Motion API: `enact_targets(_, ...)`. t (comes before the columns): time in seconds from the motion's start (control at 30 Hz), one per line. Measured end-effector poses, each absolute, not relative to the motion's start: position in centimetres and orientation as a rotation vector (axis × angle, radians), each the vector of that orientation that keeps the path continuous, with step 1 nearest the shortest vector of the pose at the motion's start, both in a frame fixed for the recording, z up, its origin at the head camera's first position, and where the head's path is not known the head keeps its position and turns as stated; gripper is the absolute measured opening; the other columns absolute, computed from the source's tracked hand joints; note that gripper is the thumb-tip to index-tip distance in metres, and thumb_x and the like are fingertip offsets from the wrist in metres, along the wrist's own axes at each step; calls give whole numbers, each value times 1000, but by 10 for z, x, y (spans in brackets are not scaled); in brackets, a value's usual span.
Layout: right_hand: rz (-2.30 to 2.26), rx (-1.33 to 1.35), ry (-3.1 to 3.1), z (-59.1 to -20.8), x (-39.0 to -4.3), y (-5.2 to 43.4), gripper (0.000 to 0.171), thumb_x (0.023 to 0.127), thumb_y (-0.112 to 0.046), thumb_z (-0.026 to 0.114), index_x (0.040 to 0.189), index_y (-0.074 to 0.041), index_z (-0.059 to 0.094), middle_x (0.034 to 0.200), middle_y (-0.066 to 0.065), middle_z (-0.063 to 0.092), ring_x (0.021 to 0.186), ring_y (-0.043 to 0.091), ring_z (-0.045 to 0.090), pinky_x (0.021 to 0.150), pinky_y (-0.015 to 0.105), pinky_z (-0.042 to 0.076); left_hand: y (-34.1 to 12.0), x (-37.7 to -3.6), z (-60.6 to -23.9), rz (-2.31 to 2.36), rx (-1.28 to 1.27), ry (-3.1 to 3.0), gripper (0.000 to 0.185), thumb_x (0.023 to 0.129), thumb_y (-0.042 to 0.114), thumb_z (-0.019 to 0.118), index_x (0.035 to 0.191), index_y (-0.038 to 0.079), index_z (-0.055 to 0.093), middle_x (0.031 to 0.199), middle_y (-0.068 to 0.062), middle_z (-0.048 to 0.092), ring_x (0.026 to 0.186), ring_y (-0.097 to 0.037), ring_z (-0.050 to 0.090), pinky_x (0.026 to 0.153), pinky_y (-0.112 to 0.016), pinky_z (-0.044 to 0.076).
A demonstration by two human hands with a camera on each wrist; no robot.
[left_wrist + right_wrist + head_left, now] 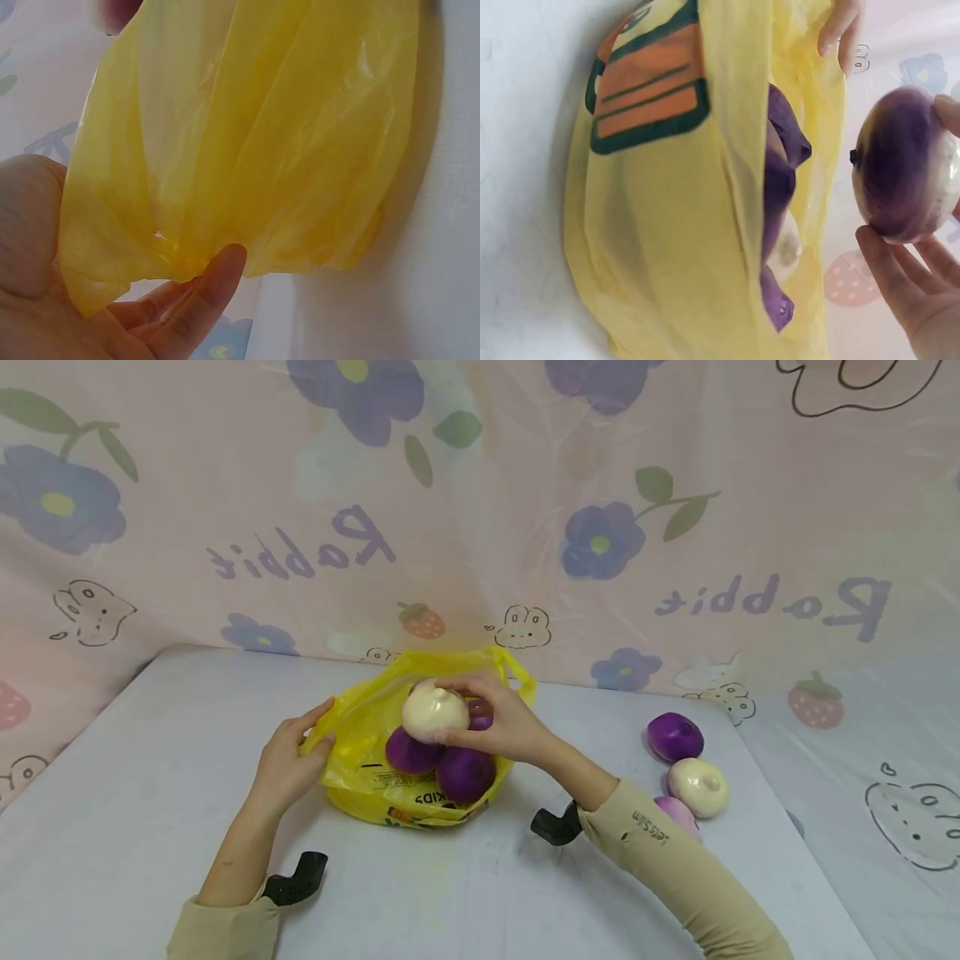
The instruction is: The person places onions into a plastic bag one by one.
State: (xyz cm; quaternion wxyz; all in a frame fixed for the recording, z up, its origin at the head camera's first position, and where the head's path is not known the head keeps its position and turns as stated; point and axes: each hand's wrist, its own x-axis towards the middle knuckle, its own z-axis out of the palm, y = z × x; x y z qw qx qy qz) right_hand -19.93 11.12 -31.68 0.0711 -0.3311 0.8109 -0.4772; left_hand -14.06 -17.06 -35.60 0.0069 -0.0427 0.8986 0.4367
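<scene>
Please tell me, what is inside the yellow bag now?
Inside the bag lie purple onions, at least three. The right hand holds another onion above the opening; the left hand holds the bag's edge. Anything deeper is covered by the plastic and the top onions.

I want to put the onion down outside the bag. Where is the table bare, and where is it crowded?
Bare table lies left of the left hand, and in front of the yellow bag between the two sleeves. It is crowded inside the bag, where the right hand holds the onion, and near the three loose onions on the right.
</scene>
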Motion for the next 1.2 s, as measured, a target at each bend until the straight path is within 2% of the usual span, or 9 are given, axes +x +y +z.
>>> enact_targets(0.27,-1260,-1116,2471,-320,-197,104,55,78,-23,80,128,-15,58,127,1,57,113,14,55,91,29,52,-170,-140,-354,1370,-127,2808,55,97,15,47,150,14,34,142,-32,34,124,-51,37,100,-65,34)
enact_targets(0.4,-1227,-1152,2409,-321,-195,100,55,78,-22,79,128,-14,57,123,2,60,107,15,60,88,28,53,-170,-140,-354,1369,-126,2810,55,97,15,47,150,13,34,142,-32,34,124,-52,37,100,-66,34)
enact_targets(0.57,-1204,-1132,2333,-323,-193,96,57,80,-24,78,131,-15,54,126,2,59,108,18,62,87,28,54,-170,-139,-354,1368,-114,2820,55,96,15,47,149,13,34,141,-32,35,123,-51,38,99,-66,35)
enact_targets(1.0,-1065,-1185,2324,-332,-191,88,53,82,-26,76,130,-19,57,127,-7,60,106,9,59,90,22,51,-170,-140,-354,1363,-116,2823,55,96,15,47,149,13,35,140,-32,37,122,-51,39,99,-65,35)
enact_targets(1.2,-986,-1269,2363,-335,-190,82,54,80,-28,78,129,-17,58,125,-5,60,103,8,58,89,21,51,-170,-139,-354,1357,-122,2810,55,96,15,47,150,14,34,142,-31,35,124,-51,37,100,-66,34)
